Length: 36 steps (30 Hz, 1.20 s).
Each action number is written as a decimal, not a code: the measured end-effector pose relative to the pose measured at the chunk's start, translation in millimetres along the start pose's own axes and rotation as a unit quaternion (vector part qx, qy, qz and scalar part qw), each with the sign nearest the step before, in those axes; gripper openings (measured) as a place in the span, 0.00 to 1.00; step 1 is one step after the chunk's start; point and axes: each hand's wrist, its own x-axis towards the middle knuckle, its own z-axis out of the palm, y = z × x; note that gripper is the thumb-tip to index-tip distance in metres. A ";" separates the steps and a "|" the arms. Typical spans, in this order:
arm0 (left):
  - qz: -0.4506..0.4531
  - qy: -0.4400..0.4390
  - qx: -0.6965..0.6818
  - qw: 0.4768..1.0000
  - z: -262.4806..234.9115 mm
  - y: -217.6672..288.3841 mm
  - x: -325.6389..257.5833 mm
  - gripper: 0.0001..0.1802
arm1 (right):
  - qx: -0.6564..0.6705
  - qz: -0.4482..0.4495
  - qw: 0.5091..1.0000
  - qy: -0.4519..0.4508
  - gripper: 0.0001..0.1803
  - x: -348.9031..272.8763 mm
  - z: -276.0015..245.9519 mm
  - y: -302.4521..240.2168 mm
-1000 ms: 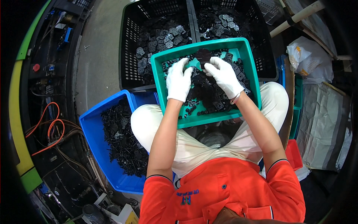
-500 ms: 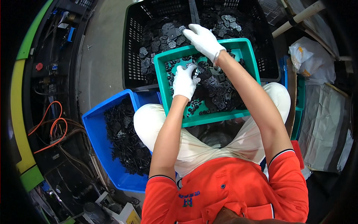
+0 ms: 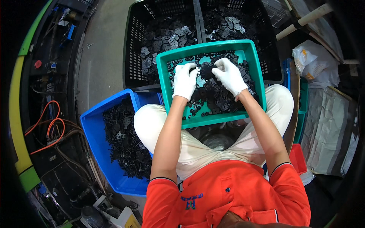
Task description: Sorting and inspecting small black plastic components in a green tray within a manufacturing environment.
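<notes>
Both hands wear white gloves and are over a green tray point(image 3: 213, 122) resting across my thighs. My right hand point(image 3: 229, 77) pinches a flat black plate point(image 3: 207, 72) above the tray's middle. To its left, my left hand point(image 3: 185, 80) has thumb and fingers together, with a tiny dark thing at the tips that is too small to make out. Under and around the hands lie many flat black plates point(image 3: 222, 99), mostly on the tray's right side. Small black ring-like pieces point(image 3: 194, 109) are scattered along its left and near parts.
Beyond the tray stands a black slatted crate point(image 3: 134, 53) with a divider, holding dark and shiny plates point(image 3: 176, 37). At my left is a blue bin point(image 3: 95, 125) of black parts. Machinery with an orange cable point(image 3: 49, 129) lies farther left; a plastic bag point(image 3: 311, 62) sits at right.
My right hand has come back from the far crate to the tray, now with a black plate in its fingers. My left hand has stayed over the tray's left side.
</notes>
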 end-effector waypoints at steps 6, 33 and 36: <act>-0.134 -0.151 -0.442 0.874 -18.2 27.1 0.4 0.19 | 0.271 0.042 0.961 -0.041 0.16 -17.1 -5.9 -18.7; -0.059 -0.123 -0.459 0.878 -25.7 48.2 2.4 0.19 | 0.284 0.036 0.953 -0.102 0.14 -30.8 -4.9 -22.6; -0.064 -0.140 -0.467 0.871 -26.9 46.7 3.1 0.19 | 0.284 0.041 0.951 -0.112 0.13 -33.1 -6.6 -25.4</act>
